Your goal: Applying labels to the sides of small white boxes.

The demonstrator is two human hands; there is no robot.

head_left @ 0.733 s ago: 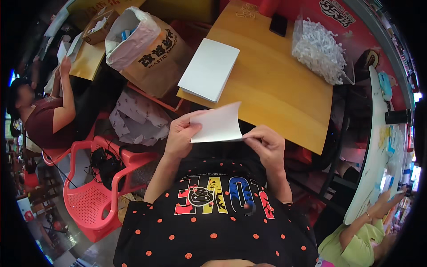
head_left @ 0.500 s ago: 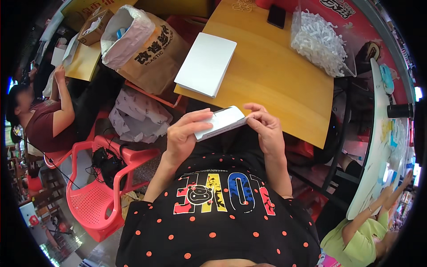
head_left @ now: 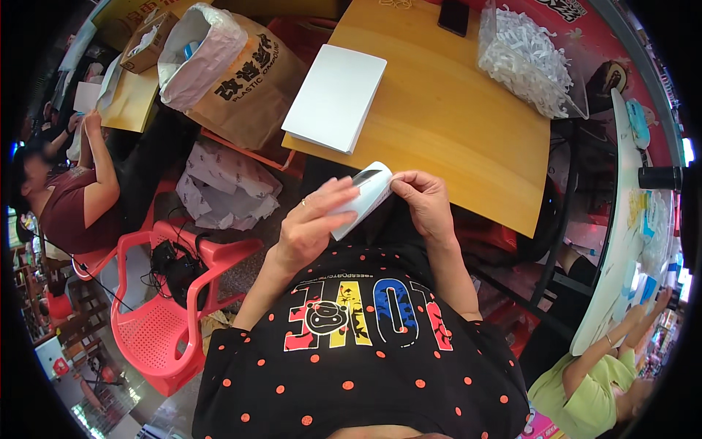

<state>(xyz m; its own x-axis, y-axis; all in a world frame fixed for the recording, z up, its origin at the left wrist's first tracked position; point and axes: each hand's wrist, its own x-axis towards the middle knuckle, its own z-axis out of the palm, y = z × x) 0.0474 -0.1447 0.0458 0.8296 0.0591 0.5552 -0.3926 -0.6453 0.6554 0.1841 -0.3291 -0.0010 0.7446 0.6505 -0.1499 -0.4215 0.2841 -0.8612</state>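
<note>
A white sheet of paper (head_left: 374,192), bent over into a curved fold with a dark patch inside its upper end, is held before my chest, just off the near edge of the table. My right hand (head_left: 424,197) pinches its upper right edge between thumb and fingers. Across its left side lie the stretched, slightly blurred fingers of my left hand (head_left: 314,219), a ring on one of them; the underside of that hand is hidden. Beyond, a neat stack of white sheets (head_left: 336,95) rests on the wooden table (head_left: 439,139) near its left edge.
Left of the table stands a large brown paper bag (head_left: 252,102), with crumpled paper (head_left: 219,190) below. A pink plastic chair (head_left: 157,329) holds black cables. At the back right are a phone (head_left: 453,16) and a clear bin of white paper strips (head_left: 523,62). People work at both sides.
My left hand has gone from gripping the paper's left end to lying across it with outstretched fingers. The paper has tilted more upright, while my right hand keeps its pinch.
</note>
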